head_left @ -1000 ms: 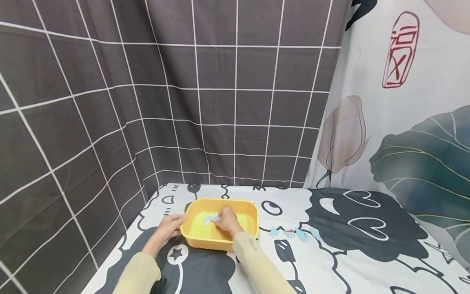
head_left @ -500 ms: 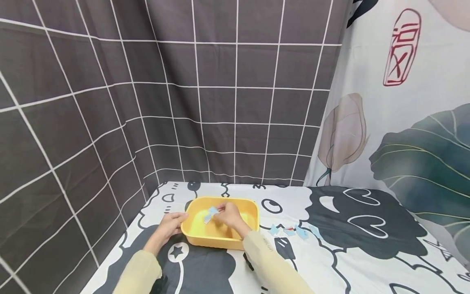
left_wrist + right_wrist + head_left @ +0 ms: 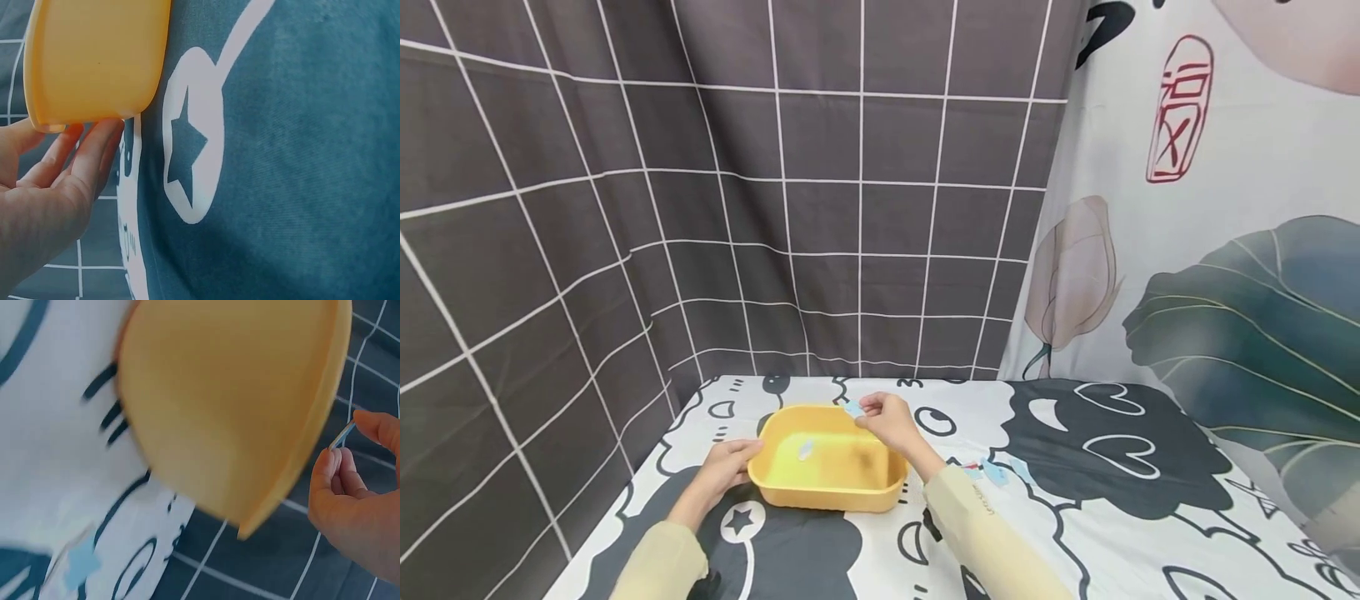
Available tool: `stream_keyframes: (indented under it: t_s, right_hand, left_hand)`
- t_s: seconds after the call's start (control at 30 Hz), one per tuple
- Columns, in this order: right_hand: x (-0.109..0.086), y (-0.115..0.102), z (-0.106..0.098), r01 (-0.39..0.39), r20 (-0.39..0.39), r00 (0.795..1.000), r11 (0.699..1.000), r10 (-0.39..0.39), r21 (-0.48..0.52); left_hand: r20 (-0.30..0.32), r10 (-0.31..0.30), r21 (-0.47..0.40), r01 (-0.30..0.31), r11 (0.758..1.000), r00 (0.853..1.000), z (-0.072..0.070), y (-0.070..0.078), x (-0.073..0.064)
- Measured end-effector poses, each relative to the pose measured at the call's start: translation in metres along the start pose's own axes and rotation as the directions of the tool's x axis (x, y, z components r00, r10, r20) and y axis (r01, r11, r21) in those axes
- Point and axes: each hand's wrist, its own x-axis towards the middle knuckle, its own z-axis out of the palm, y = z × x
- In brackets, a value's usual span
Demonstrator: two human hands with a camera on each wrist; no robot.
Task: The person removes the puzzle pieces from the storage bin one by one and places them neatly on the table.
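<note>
right grip [image 3: 891, 422] above yellow basin [image 3: 823, 500]

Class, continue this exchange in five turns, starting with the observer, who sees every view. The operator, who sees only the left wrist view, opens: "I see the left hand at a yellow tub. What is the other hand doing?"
Observer: The right hand pinches a small blue piece.
Operator: Is anything inside the tub?
Observer: One pale piece lies in it.
Operator: Any others?
Observer: Several loose pieces lie on the cloth, right of the tub.
</note>
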Motion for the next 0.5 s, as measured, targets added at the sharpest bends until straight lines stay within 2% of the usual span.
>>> stream_keyframes:
  t_s: [0.2,0.5]
  right_hand:
    - [-0.002,0.010,-0.028,-0.013,-0.059,0.998,0.999,0.010,-0.047]
    - [-0.014,0.024,-0.077,-0.030,-0.138,0.990,0.998,0.023,-0.053]
  left_hand:
    - [0.005,0.005,0.014,-0.005,1.000,1.000,-0.003,0.001,0.000]
    - [0.004,-0.008,0.011,0.008,1.000,1.000,-0.002,0.001,-0.003]
